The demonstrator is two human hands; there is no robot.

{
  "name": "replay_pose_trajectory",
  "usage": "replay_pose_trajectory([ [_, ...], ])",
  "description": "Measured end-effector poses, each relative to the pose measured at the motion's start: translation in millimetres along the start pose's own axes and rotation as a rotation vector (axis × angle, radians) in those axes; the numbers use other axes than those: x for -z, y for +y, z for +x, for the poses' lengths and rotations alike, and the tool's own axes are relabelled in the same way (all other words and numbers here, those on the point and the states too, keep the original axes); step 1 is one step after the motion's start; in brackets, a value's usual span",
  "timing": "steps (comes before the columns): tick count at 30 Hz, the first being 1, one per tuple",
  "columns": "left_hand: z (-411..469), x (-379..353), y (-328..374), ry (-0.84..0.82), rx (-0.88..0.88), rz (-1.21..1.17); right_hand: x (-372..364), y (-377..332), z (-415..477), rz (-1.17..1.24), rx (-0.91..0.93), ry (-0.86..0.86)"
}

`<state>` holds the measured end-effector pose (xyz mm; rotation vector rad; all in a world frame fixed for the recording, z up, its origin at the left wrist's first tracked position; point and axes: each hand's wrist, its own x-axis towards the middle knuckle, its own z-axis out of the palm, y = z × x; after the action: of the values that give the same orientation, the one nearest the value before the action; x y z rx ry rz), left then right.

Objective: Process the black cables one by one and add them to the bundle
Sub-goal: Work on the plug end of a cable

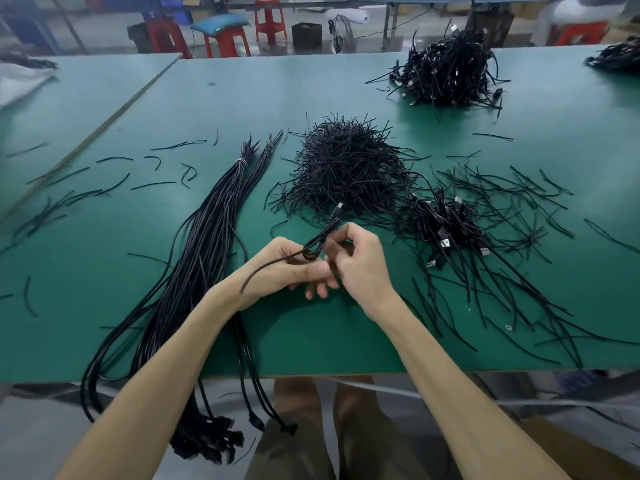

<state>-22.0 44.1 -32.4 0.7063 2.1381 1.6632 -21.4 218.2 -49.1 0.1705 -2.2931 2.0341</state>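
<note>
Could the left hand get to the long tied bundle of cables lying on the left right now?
Probably yes: the bundle lies just beside the left hand with nothing between, though it and the right hand hold a looped cable.

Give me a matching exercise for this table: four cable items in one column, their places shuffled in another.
1 tied bundle
2 heap of short strips
3 looped cable
4 tall tangled pile

A between left hand and right hand
B far side of the table, right of centre
C hanging off the near edge, left
D centre, beyond the hands

Pairs: 1-C, 2-D, 3-A, 4-B
</note>
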Motion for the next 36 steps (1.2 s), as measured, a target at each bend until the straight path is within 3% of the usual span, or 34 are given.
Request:
replay_pose_trajectory([
  [4, 6, -6, -8, 0.168, -0.007, 0.072, -3, -1, 0, -0.031, 0.016, -0.051],
  [8, 11, -2, -20, 0.519, -0.188, 0.523, -5, 0, 1, -0.082, 0.017, -0.022],
  [10, 13, 0, -23, 0.595, -0.227, 0.607, -6, 1, 2, -0.099, 0.011, -0.015],
  [14, 12, -3, -25, 0.566, -0.137, 0.336, -6, 4, 3, -0.124, -0.01, 0.014],
  [16, 10, -1, -25, 0.538, -0.198, 0.307, -7, 5, 4, -0.135, -0.014, 0.025],
  [20, 9, 2, -27, 0.464, -0.391, 0.541, -8, 6, 4, -0.176, -0.014, -0.009],
  [25, 5, 1, -22, 0.325, -0.376, 0.758, -5, 0, 3, -0.141, 0.016, -0.033],
  [31, 5, -8, -13, 0.549, -0.347, 0.943, -6, 0, -1, -0.105, 0.01, -0.037],
  [36, 3, -10, -13, 0.627, -0.201, 0.763, -5, 0, -2, -0.113, 0.008, -0.049],
])
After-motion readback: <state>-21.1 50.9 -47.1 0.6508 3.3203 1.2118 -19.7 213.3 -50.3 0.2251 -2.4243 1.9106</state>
